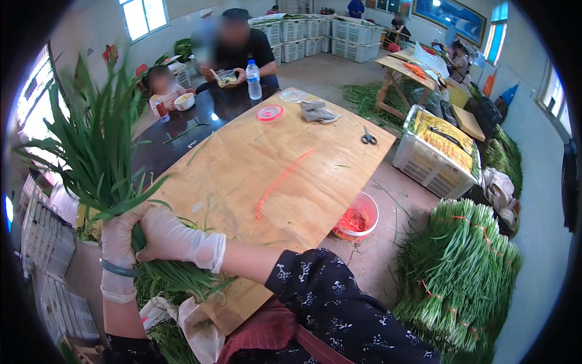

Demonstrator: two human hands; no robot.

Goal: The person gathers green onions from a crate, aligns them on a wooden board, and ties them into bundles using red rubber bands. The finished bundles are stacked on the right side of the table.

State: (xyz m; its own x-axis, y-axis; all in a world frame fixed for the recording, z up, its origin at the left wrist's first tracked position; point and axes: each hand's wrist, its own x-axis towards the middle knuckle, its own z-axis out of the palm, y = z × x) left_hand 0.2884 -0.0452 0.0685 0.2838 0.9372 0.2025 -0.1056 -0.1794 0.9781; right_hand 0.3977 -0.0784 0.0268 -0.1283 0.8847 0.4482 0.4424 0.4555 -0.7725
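Note:
Both of my hands wear thin whitish gloves and grip one bunch of long green chive-like leaves at the table's left side. My left hand, with a bangle over its glove cuff, wraps the bunch from the left. Against it, my right hand clasps the same bunch from the right, partly hiding the stalks. The leaves fan upward above the hands, and more green ends hang below. On the plywood tabletop lies a strand of red plastic tie, apart from both hands.
Scissors, a grey cloth glove and a red-rimmed lid lie on the table. A bucket of red ties stands beside it. Tied green bundles are heaped at right. Two people eat at a dark table bearing a water bottle.

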